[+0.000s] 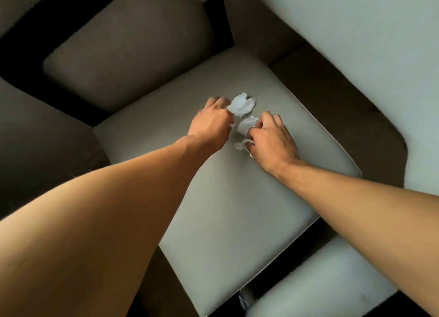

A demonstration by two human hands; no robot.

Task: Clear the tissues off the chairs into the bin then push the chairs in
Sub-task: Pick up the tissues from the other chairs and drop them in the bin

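A grey cushioned chair seat fills the middle of the view. Crumpled white tissues lie on its far part. My left hand pinches the edge of the larger tissue. My right hand has its fingers closed around a second crumpled tissue, and a small torn scrap pokes out under its thumb. Both forearms reach in from the bottom of the frame.
A second grey cushioned chair with a dark frame stands at the upper left. A pale table top covers the upper right. Another pale seat shows at the lower right, with something white on the floor between the seats.
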